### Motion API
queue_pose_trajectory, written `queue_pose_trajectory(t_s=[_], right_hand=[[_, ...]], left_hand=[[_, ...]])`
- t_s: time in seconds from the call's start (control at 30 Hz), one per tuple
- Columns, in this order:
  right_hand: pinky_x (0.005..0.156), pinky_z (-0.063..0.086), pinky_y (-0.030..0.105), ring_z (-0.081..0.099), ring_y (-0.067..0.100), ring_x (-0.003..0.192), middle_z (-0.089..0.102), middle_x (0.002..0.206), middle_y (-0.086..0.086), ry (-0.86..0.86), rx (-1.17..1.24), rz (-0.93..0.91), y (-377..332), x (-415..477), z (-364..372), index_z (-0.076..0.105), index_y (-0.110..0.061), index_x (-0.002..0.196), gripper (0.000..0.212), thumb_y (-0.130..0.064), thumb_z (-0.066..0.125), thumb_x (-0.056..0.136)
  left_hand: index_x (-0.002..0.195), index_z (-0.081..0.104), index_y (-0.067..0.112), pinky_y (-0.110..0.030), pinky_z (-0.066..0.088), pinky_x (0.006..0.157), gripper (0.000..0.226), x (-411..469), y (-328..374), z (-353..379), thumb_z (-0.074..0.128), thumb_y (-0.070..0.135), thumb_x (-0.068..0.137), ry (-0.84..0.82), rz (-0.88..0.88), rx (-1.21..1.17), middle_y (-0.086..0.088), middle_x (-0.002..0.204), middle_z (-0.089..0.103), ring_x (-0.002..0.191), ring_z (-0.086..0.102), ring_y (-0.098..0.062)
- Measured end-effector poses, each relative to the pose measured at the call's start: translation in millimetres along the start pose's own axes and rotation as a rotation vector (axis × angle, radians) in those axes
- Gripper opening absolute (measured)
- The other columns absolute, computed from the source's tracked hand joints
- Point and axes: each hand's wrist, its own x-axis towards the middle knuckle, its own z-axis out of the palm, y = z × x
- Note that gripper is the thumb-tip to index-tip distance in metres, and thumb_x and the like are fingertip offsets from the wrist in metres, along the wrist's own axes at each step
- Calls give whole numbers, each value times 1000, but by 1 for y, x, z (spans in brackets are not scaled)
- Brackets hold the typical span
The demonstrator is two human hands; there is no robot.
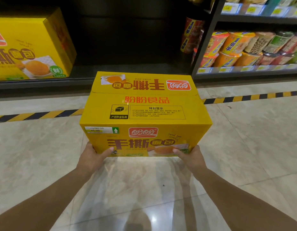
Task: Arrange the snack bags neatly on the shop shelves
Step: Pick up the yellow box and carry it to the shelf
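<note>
A box (144,114) is in the middle, above the floor (252,144). It is held at its two lower near corners, the left hand (91,157) at the left one and the right hand (189,157) at the right one. Behind the box a marking strip (244,97) runs across the floor, and behind the strip is a low shelf (81,77). On this shelf, at the far left, stands a second box (31,47). To the right of the low shelf stands a rack (208,39). On its lower board noodle cups (236,45) lie in two layers, with price labels (226,69) along the front edge.
</note>
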Motion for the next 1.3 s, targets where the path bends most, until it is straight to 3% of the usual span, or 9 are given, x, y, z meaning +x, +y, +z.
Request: queue_pose_trajectory(t_s=[0.17, 0.3, 0.43, 0.6, 0.67, 0.77, 0.9, 1.0, 1.3], right_hand=[[69, 51, 31, 71, 23, 104, 74, 113, 0, 20, -101, -6, 1, 3, -3, 61, -16, 127, 91, -71, 86, 59], [61, 44, 22, 67, 22, 98, 69, 107, 0, 14, -144, -17, -13, -14, -14, 58, -10, 120, 64, -48, 90, 79], [71, 48, 31, 65, 22, 93, 69, 104, 2, 78, -128, -118, -21, -27, -24, 59, -10, 116, 60, -47, 89, 79], [77, 60, 48, 68, 27, 93, 68, 96, 6, 276, -142, -247, -45, -40, -34, 66, -16, 99, 87, -96, 64, 64], [88, 54, 46, 60, 32, 105, 65, 99, 10, 314, -142, -294, -63, -44, -35, 67, -14, 101, 77, -87, 66, 75], [99, 42, 42, 45, 29, 123, 56, 119, 13, 311, -118, -323, -92, -46, -39, 62, -12, 126, 65, -64, 70, 89], [104, 46, 43, 50, 28, 123, 52, 124, 9, 322, -40, -321, -112, -36, -38, 58, -14, 134, 68, -63, 71, 89], [95, 53, 42, 62, 24, 111, 63, 118, 4, 312, 41, -315, -126, -22, -34, 58, -16, 128, 63, -64, 70, 90], [83, 46, 33, 57, 17, 106, 64, 132, 5, 305, 58, -254, -146, -2, -28, 48, -14, 145, 71, -63, 64, 96]], left_hand=[[142, 55, 21, -52, 52, 107, 68, 1, 1, 1, 88, 36, 84, 25, -17, -72, -3, 133, 69, 122, 65, -30], [139, 59, 20, -50, 51, 108, 61, -7, 7, -6, 87, 32, 86, 42, -24, -90, -4, 132, 70, 114, 64, -25], [137, 61, 20, -48, 53, 104, 56, -22, 15, -19, 86, 29, 88, 67, 10, -48, -6, 132, 71, 113, 66, -26], [139, 60, 27, -42, 55, 95, 53, -38, 44, -37, 83, 27, 91, 120, 171, -75, 3, 124, 71, 108, 68, -22], [138, 60, 35, -43, 57, 96, 51, -39, 56, -44, 82, 31, 92, 142, 237, -95, 7, 124, 72, 109, 70, -20], [146, 56, 37, -42, 56, 101, 58, -33, 73, -52, 80, 30, 93, 187, 285, -140, 12, 125, 70, 113, 70, -16], [152, 51, 38, -44, 53, 108, 62, -19, 86, -59, 76, 41, 95, 199, 329, -86, 16, 128, 68, 119, 66, -15], [154, 50, 36, -45, 51, 111, 61, -4, 94, -57, 72, 44, 98, 210, 344, -71, 12, 136, 67, 125, 63, -17], [163, 37, 31, -53, 48, 115, 73, 23, 105, -49, 67, 50, 100, 256, 290, -103, 2, 155, 56, 139, 54, -24]])
